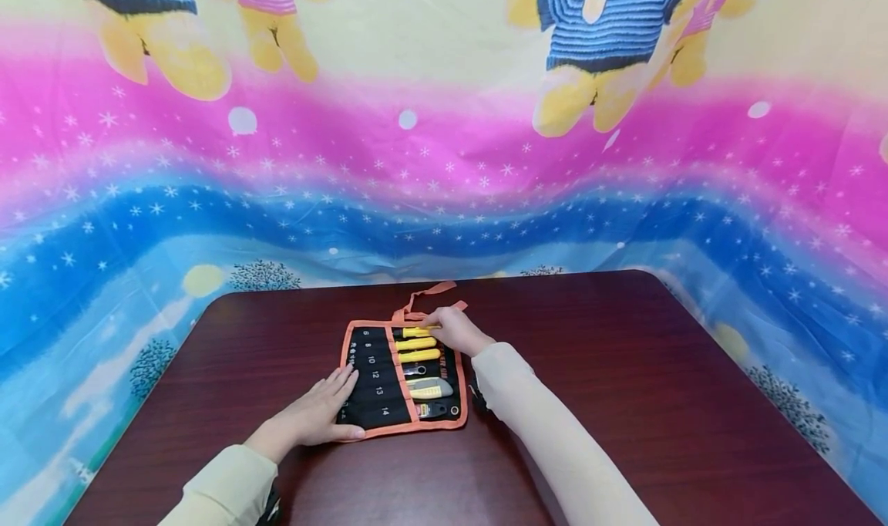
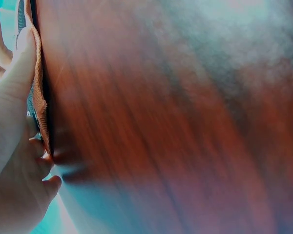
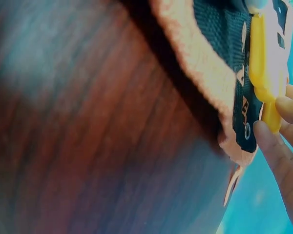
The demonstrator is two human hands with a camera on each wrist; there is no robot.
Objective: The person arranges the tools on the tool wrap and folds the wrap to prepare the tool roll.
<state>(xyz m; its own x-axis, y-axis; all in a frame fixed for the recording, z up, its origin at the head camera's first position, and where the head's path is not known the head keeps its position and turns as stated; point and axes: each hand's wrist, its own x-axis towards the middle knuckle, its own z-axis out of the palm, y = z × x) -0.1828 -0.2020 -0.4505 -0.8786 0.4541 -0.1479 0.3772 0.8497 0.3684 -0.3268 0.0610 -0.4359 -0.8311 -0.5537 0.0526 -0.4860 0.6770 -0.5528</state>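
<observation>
A black fabric tool roll [image 1: 375, 375] with orange trim lies spread on the table, white numbers printed on its pocket panel. My left hand [image 1: 315, 412] rests on its left side with fingers straight over the fabric and the thumb along the near edge. At the top pocket, my right hand [image 1: 458, 331] pinches the end of a yellow-handled screwdriver [image 3: 259, 58] between thumb and fingers; its shaft is hidden. Two more yellow handles [image 1: 418, 349] stick out below it. Further down sit a metal wrench [image 1: 415, 370], a grey and yellow utility knife [image 1: 430, 389] and a dark-ended tool [image 1: 433, 410].
Orange tie straps [image 1: 416, 302] trail from the roll's far edge. The dark red wooden table [image 1: 624, 372] spreads out on both sides. Behind it hangs a patterned cloth [image 1: 444, 163] with bears and snowflakes.
</observation>
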